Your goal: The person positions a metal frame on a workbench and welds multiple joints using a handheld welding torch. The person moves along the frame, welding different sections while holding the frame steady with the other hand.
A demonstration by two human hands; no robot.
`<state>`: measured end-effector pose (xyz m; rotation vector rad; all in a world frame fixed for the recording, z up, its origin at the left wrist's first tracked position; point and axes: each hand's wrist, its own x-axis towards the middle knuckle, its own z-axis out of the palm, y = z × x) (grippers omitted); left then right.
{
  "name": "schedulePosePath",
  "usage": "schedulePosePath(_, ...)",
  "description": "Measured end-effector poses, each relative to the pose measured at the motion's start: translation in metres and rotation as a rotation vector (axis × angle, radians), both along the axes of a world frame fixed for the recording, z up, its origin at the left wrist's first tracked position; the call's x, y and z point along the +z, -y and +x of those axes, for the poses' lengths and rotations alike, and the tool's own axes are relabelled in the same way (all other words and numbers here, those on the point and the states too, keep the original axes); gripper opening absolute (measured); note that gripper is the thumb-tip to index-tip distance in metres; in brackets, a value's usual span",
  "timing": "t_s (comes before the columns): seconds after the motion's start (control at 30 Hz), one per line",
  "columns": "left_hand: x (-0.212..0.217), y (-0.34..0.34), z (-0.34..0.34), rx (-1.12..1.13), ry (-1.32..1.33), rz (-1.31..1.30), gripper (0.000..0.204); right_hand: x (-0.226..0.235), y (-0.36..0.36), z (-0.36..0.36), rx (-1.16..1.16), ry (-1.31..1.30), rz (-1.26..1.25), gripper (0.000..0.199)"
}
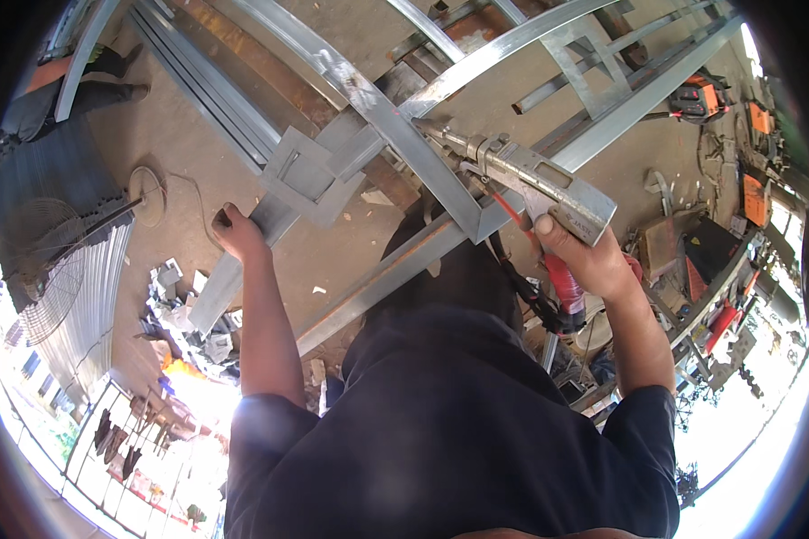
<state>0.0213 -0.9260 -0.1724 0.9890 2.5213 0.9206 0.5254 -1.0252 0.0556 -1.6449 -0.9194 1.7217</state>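
Note:
My right hand (580, 253) is wrapped round a silver gun-shaped metal tool (535, 171) with a slotted housing, a narrow nose and a red lower part. Its nose points up and left, over the joint of the steel tube frame (431, 166). My left hand (240, 235) is closed, fingers curled, beside a grey flat steel bar (274, 216); whatever it may hold is hidden. A square steel plate with a square cut-out (288, 184) lies on the frame just beyond that hand. Below the tool, a black cable or hose (526, 287) hangs down.
Long steel tubes (211, 85) lie at the upper left. A stack of corrugated sheets (99, 269) and a wire fan guard (49, 296) stand at the left. Steel offcuts (175, 296) litter the floor. Orange-and-black machines (699, 97) stand at the right. Another person's legs (72, 99) show at upper left.

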Motion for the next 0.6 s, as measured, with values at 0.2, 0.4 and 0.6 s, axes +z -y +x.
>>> schedulePosePath(0.2, 0.006, -0.024, 0.036, 0.113, -0.265, -0.336, 0.059, -0.007, -0.004, -0.001, 0.006, -0.028, 0.059, 0.043)
schedulePosePath(0.4, 0.015, -0.03, 0.044, 0.086, -0.245, -0.421, 0.062, -0.001, -0.012, -0.019, 0.102, 0.005, 0.073, 0.064)
schedulePosePath(0.6, 0.024, -0.034, 0.051, 0.074, -0.214, -0.469, 0.068, -0.003, -0.012, -0.033, 0.138, 0.066, 0.063, 0.072)
